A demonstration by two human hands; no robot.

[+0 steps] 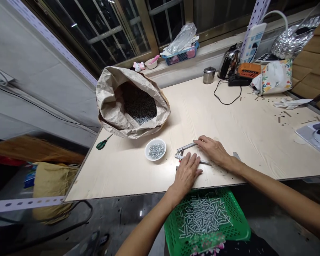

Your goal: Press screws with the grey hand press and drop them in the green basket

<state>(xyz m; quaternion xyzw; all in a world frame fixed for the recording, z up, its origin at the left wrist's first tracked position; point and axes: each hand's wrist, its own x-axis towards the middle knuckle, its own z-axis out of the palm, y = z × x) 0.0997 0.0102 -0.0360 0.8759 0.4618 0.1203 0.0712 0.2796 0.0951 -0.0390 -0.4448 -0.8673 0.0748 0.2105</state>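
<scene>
A metal hand tool (186, 146) with two long handles and a small coil spring lies on the table in front of me. My right hand (214, 151) has its fingertips closed on the end of the upper handle. Stretched out flat, the fingers of my left hand (187, 172) rest over the lower side of the tool, and the palm hides part of it. Just left of the tool stands a small white bowl (147, 155) of short silvery metal pins. Below the table edge, a green basket (240, 227) holds many longer metal pins.
A large paper sack (108, 103) with dark and silvery small parts stands open at the back left. Green-handled scissors (101, 144) lie near the left edge. A lidded metal cup (209, 75), a kettle (227, 62) and a floral packet (277, 76) stand at the back right.
</scene>
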